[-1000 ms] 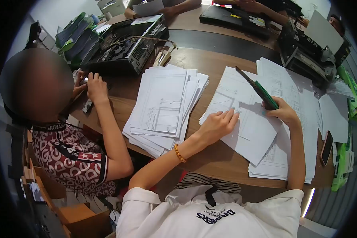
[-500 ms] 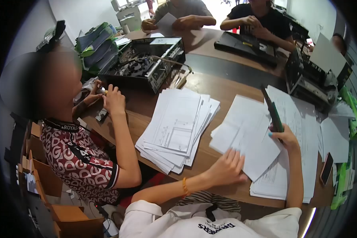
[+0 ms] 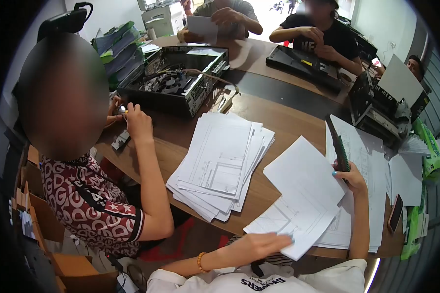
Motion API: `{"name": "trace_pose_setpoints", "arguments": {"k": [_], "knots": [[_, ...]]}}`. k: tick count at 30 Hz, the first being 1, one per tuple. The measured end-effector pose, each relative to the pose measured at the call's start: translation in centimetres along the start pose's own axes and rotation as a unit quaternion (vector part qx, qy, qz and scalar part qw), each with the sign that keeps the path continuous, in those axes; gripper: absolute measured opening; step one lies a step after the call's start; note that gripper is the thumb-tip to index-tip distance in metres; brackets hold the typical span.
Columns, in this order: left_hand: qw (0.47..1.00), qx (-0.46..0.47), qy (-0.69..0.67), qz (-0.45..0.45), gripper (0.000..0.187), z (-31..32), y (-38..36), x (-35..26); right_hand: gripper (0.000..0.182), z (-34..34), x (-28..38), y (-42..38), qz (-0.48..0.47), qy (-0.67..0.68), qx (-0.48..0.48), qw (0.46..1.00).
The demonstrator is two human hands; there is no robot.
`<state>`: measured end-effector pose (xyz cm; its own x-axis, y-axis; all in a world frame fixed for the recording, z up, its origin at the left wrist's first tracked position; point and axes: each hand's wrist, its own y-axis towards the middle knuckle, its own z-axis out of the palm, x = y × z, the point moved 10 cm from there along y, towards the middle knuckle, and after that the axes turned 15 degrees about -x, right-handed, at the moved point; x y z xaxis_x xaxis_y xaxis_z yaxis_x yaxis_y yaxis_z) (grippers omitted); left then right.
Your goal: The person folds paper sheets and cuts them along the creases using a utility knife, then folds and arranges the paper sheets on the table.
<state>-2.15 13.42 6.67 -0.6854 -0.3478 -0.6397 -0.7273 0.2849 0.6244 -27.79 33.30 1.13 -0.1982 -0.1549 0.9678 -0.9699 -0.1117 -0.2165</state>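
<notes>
My left hand (image 3: 259, 248), with a beaded bracelet at the wrist, lies with fingers stretched out at the lower edge of a printed drawing sheet (image 3: 281, 217). A mostly blank white sheet (image 3: 303, 171) overlaps that one. My right hand (image 3: 352, 178) is closed around a long, dark green and black tool with a ridged side (image 3: 341, 149), pointing up and away; its exact kind is unclear. The right hand is beside the blank sheet, over a spread of printed papers (image 3: 369, 151). To the left sits a thick, uneven stack of printed drawings (image 3: 220, 156).
An opened computer case (image 3: 195, 97) stands at the back left, near green-edged folders (image 3: 117, 53). A person in a patterned shirt (image 3: 90, 210) handles small parts on the left. Two people sit across the table. A black device (image 3: 303, 66) lies back right; a phone (image 3: 395, 213) lies near the right edge.
My left hand has moved down and left, toward the table's front edge. The loose sheets beneath it have shifted and fanned out, showing a drawing. My right hand still grips the tool.
</notes>
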Motion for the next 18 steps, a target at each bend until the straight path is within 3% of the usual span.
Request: {"name": "trace_pose_setpoints", "arguments": {"k": [1,3,4,5,6,7,11,15,18], "knots": [[0.990,-0.094,-0.065,-0.082,0.046,-2.7,0.6,0.9,0.039,-0.1,0.0,0.0,0.003,-0.011,-0.009,1.000],[0.931,-0.234,-0.017,-0.279,0.037,-6.6,-1.3,5.3,0.039,-0.3,-0.1,0.3,0.003,-0.024,-0.006,1.000],[0.867,-0.332,-0.031,-0.370,0.030,-8.4,-3.2,7.5,0.039,-0.3,-0.2,0.3,0.001,-0.035,-0.003,0.999],[0.798,-0.439,-0.114,-0.397,0.026,-10.2,-3.9,8.8,0.039,-0.3,0.0,0.1,0.005,-0.047,-0.025,0.999],[0.699,-0.510,-0.300,-0.402,0.024,-10.5,-4.3,10.2,0.040,-0.3,0.1,0.1,0.005,-0.049,-0.029,0.998],[0.678,-0.495,-0.303,-0.452,0.026,-11.1,-6.1,11.9,0.040,-0.3,-0.1,0.2,0.000,-0.041,-0.023,0.999],[0.621,-0.595,-0.357,-0.364,0.035,-13.5,-7.0,12.0,0.043,-0.7,-0.5,0.7,-0.005,-0.041,-0.024,0.999],[0.625,-0.629,-0.314,-0.340,0.037,-14.4,-7.8,11.4,0.045,-0.4,-0.2,0.5,-0.005,-0.040,-0.011,0.999],[0.661,-0.635,-0.206,-0.342,0.046,-15.4,-7.9,10.7,0.044,-0.3,-0.1,0.4,-0.001,-0.035,-0.007,0.999]]}}
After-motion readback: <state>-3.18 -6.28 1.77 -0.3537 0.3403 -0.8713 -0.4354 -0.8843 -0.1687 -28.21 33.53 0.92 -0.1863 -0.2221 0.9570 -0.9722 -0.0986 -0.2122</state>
